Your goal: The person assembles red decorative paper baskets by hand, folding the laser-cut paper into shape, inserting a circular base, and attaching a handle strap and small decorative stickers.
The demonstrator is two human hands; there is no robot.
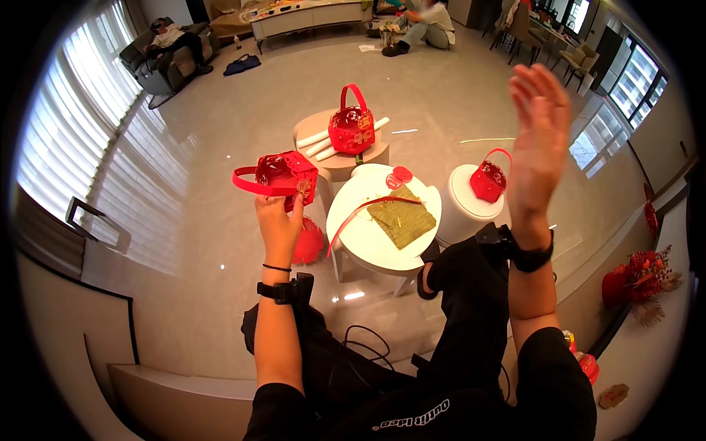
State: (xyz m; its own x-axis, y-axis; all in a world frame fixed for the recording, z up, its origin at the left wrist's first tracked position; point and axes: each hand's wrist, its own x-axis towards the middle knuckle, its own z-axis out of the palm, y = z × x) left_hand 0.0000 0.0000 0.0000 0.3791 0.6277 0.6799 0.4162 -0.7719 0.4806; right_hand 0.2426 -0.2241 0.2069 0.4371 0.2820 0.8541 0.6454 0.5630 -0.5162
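A red basket (288,178) with a loop handle is tipped sideways in my left hand (279,220), whose fingers grip its near side. My right hand (540,140) is raised at the right, fingers stretched out, with nothing in it. Between them stands a white stool (353,242). On it lie a flat olive-green piece (403,224), a thin red strip (360,217) across it and round red pieces (399,177). Another red basket (351,132) stands upright on a beige stool (312,125) beside white rolls (325,151). A smaller red basket (488,181) sits on a white round stool (460,206).
A red bundle (309,241) is on the floor below my left hand. Dark cables (368,338) lie near my legs. Red flowers (647,275) stand at the right. Farther off are a person on an armchair (165,62), a person on the floor (426,29) and a blue bag (242,65).
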